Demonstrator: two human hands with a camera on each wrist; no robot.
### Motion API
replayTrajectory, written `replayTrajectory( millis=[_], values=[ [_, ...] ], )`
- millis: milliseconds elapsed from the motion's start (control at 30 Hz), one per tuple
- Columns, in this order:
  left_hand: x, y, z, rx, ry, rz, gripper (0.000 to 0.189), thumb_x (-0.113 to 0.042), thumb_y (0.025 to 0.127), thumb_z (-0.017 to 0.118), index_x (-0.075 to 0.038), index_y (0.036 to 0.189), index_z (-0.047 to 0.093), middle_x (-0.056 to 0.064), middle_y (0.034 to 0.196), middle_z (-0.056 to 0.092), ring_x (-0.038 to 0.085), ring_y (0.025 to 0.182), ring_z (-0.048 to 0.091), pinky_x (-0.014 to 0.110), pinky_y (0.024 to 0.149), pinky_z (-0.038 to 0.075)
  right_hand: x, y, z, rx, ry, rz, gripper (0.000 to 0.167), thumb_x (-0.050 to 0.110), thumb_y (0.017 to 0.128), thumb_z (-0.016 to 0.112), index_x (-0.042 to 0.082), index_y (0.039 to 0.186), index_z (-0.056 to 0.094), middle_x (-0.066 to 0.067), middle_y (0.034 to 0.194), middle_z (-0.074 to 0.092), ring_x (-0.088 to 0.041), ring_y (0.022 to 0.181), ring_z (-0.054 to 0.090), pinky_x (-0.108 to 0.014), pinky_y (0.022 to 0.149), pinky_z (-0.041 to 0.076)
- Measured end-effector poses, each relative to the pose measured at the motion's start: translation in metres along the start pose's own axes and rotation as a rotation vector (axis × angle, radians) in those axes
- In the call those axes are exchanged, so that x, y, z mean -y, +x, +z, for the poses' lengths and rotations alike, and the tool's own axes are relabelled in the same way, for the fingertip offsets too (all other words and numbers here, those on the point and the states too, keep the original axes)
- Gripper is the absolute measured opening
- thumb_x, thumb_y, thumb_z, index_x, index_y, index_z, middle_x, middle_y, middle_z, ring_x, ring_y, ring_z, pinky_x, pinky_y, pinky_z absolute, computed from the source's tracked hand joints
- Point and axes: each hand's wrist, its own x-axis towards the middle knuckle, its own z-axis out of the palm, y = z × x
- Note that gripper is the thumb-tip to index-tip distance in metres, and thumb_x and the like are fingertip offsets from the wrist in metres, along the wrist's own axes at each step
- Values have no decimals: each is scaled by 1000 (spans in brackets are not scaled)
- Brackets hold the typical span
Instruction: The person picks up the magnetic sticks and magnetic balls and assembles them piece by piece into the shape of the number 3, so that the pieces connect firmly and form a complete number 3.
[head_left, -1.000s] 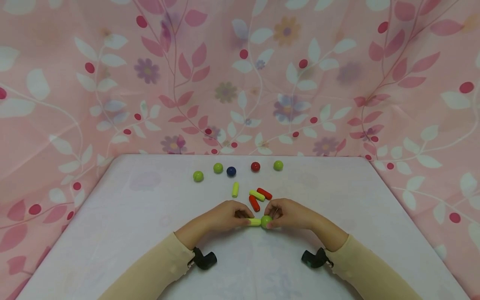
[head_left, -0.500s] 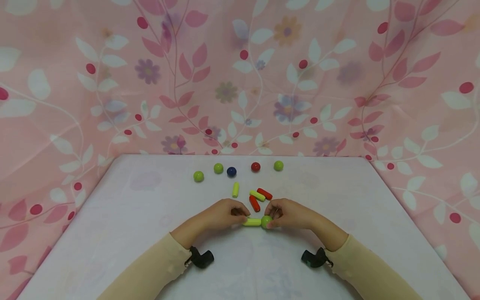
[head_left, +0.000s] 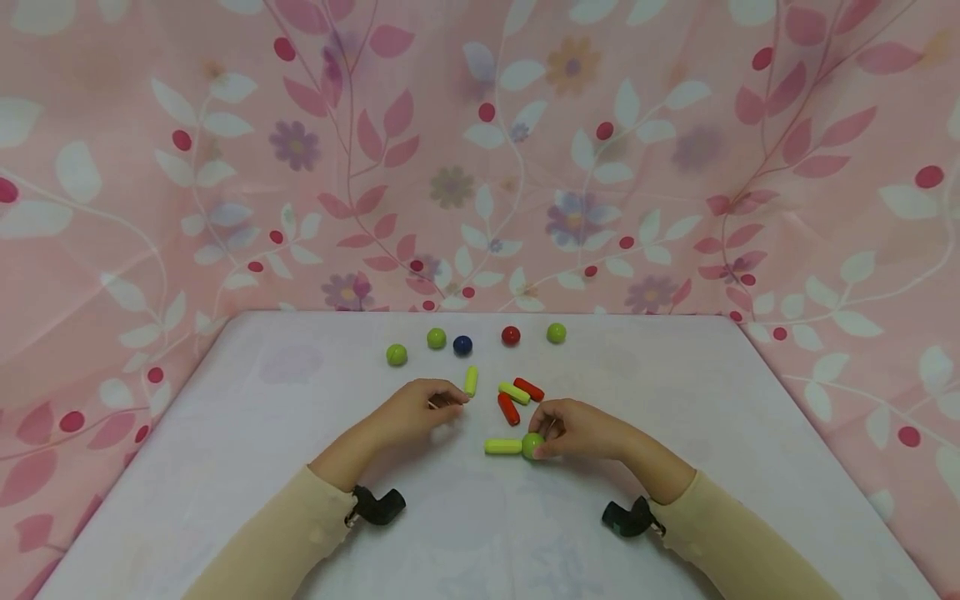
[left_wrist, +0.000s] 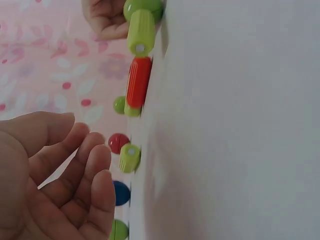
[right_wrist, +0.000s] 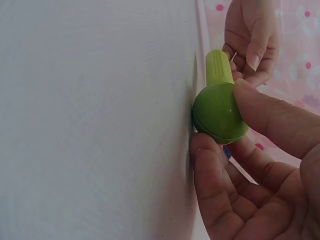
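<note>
My right hand (head_left: 570, 429) pinches a green ball (head_left: 531, 447) on the near part of the desk (head_left: 180, 433), in front of me. A yellow-green stick (head_left: 502, 447) lies end-on against that ball, its long axis running straight across from left to right, with the free end pointing to my left and the ball at its right end.

My left hand (head_left: 420, 408) has its fingers loosely bent and its thumb apart from them, just beside the near end of a second yellow-green stick (head_left: 471, 381). That second stick lies with its long axis running away from me, its far end leaning slightly right. Between my hands, farther off, lie 2 red sticks and a third yellow-green stick (head_left: 514, 393), all slanting from upper left to lower right.

From my left wrist I see a pale disc (left_wrist: 140, 48) set in the free end of the first stick, which the head view does not show. From my right wrist I see the seam round the ball, and my thumb and fingertips gripping it from opposite sides.
</note>
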Motion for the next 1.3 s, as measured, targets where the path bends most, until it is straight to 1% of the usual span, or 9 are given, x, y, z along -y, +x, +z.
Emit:
replayTrajectory(
  millis=[100, 267, 400, 567, 733, 900, 1033, 1167, 1300],
  values=[
    [6, 0, -8, -62, -17, -18, 19, -23, 98, 66, -16, 114, 72, -8, 99, 67, 13, 91, 62, 33, 81, 52, 0, 0, 0, 1, -1, 0, 28, 21, 84, 83, 11, 104, 65, 2, 93, 63, -18, 85, 59, -27, 73, 51],
    [13, 1, -17, -157, -35, -28, 23, -22, 97, 69, -11, 116, 71, -4, 102, 69, 15, 94, 63, 34, 82, 52, -1, 1, 0, 3, -5, -1, 27, 21, 85, 82, 12, 103, 65, 2, 94, 63, -18, 84, 59, -27, 73, 51],
    [16, 2, -22, -233, -42, -46, 28, -24, 96, 70, -9, 120, 69, -1, 106, 69, 18, 99, 63, 37, 86, 53, -2, 1, 1, 6, -5, 5, 27, 21, 85, 82, 12, 103, 65, 2, 95, 63, -19, 86, 59, -27, 74, 51],
    [23, 4, -26, -342, -42, -53, 34, -24, 95, 70, -6, 124, 67, 7, 116, 68, 24, 108, 62, 42, 94, 50, -3, 2, 2, 5, -9, 19, 28, 22, 84, 83, 13, 103, 65, 2, 95, 63, -19, 86, 59, -28, 75, 51],
    [30, 6, -33, -422, -73, -69, 36, -23, 94, 72, -5, 124, 66, 12, 121, 66, 27, 112, 61, 45, 96, 49, -4, 3, 2, 1, -14, 19, 28, 22, 84, 83, 13, 103, 65, 1, 95, 63, -19, 86, 59, -27, 74, 51],
    [40, 10, -41, -482, -91, -71, 35, -18, 94, 72, -2, 124, 65, 16, 124, 65, 29, 113, 58, 45, 96, 48, -3, 2, 1, -3, -11, 26, 28, 21, 84, 83, 13, 103, 65, 1, 94, 63, -19, 85, 59, -27, 73, 51],
    [47, 14, -46, -511, -85, -88, 36, -16, 93, 73, -1, 125, 65, 16, 123, 64, 30, 114, 57, 44, 97, 47, -1, 2, 1, -5, -10, 30, 28, 21, 84, 83, 13, 103, 65, 1, 94, 63, -19, 85, 59, -27, 73, 51],
    [53, 15, -51, -511, -75, -135, 38, -19, 93, 72, -3, 127, 64, 17, 131, 60, 33, 122, 54, 47, 102, 44, -1, 2, 1, -4, -9, 37, 27, 21, 84, 83, 13, 103, 65, 1, 94, 63, -19, 85, 59, -28, 73, 51],
    [56, 16, -54, -490, -88, -183, 42, -22, 94, 71, -5, 131, 62, 20, 140, 54, 38, 129, 49, 52, 104, 42, 0, 1, 1, 0, -1, 38, 27, 21, 84, 83, 13, 103, 65, 1, 95, 63, -19, 85, 59, -28, 73, 51]
  ],
)
